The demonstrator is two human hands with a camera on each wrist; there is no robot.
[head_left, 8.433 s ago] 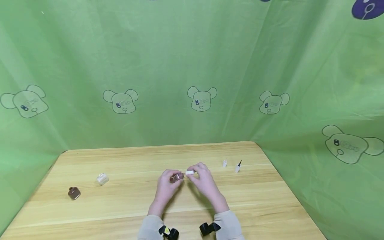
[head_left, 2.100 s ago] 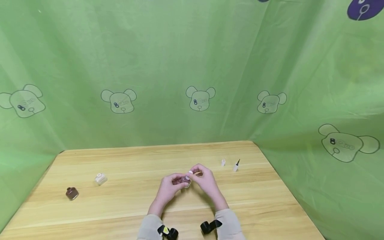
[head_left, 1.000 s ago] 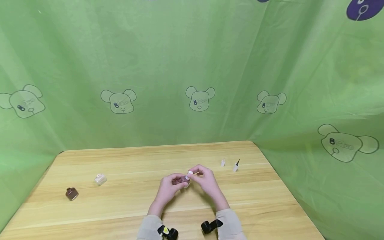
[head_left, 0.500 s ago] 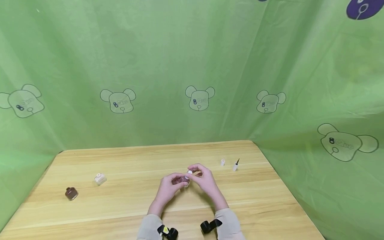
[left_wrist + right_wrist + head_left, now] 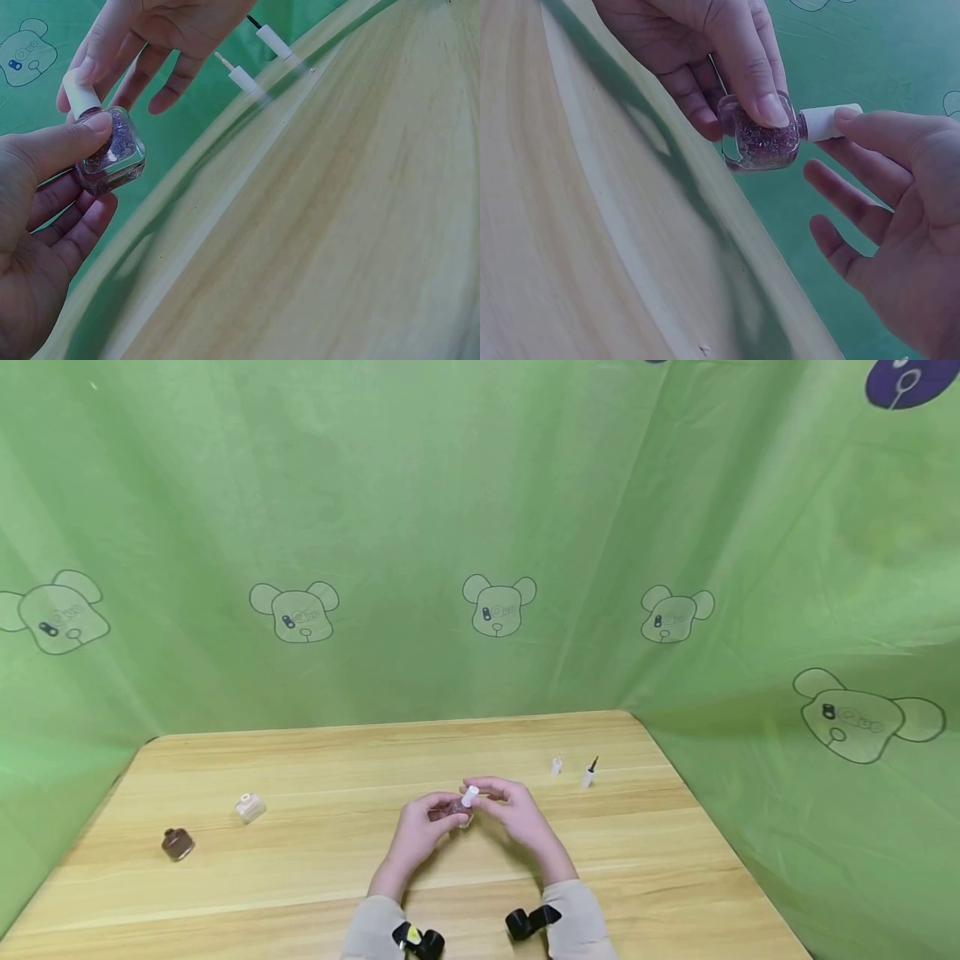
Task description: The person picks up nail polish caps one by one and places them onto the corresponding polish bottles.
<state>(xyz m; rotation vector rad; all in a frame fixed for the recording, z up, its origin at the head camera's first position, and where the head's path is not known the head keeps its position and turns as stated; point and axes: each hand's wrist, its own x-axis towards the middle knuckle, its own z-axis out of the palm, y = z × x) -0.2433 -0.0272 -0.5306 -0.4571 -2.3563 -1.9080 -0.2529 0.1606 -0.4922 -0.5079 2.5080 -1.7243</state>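
Your left fingers [image 5: 86, 229] grip the bottle [image 5: 742, 146], right fingers [image 5: 866, 166] pinch the cap [image 5: 823, 124] at one o'clock; best twist squarely.

No word or number is coming out legibly. Beyond the left hand [image 5: 418, 831] and right hand [image 5: 519, 812], the green curtain [image 5: 405, 485] is bearing outlined bear-head logos [image 5: 498, 612], each showing a purple mark [image 5: 828, 711] beside faint letters [image 5: 860, 722] too small to read.

Purple glittery bottle [image 5: 769, 148], white cap [image 5: 823, 123], green cartoon-printed curtain [image 5: 397, 510]
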